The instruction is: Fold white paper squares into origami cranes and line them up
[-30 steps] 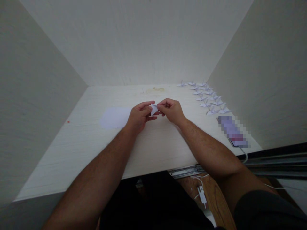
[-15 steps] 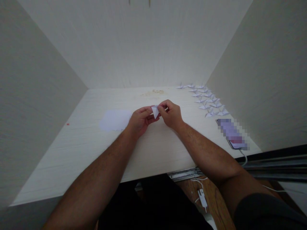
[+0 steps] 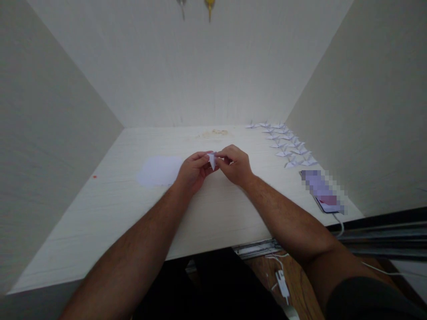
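Between my two hands, above the middle of the white table (image 3: 213,213), is a small piece of folded white paper (image 3: 212,161) tapering to a point toward me. My left hand (image 3: 194,171) pinches its left side, thumb on top and fingers behind. From the right, my right hand (image 3: 236,165) grips its edge between thumb and forefinger. The fingers partly hide the paper. Left of my left hand lies a pile of white paper (image 3: 158,170). Several folded white paper cranes (image 3: 283,142) stand in rows at the back right.
A phone (image 3: 322,193) with a cable lies at the right edge. Walls enclose the table at the back and both sides. Two keys (image 3: 209,9) show at the top of the back wall. A white power strip (image 3: 282,284) is below the table.
The folded paper now looks narrower, its right side turned in by my right fingers. My right hand has shifted slightly left. The view has tilted up a little, showing more of the keys.
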The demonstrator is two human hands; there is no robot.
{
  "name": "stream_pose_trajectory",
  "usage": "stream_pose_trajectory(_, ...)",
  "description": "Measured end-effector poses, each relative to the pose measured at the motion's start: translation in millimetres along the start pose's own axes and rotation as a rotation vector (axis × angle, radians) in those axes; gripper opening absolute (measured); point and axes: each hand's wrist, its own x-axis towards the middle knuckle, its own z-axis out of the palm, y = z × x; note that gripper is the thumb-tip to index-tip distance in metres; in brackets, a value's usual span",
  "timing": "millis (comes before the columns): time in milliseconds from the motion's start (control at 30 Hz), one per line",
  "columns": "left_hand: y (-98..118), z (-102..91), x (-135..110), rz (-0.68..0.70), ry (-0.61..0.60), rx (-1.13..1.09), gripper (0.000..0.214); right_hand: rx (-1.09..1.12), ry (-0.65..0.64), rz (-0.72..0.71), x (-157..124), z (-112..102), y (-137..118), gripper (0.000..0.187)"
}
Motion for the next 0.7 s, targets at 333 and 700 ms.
stream_pose_trajectory(333, 1.4, -1.7, -0.7, -0.016, -0.007, 0.047, 0.008, 0.019, -0.064, 0.123, -0.5, -0.1, -2.2, 0.017)
stream_pose_trajectory(700, 1.1, 0.5, -0.9, -0.026, 0.017, 0.077, 0.011, 0.092, -0.148, 0.168, 0.7, -0.5, -1.4, 0.019)
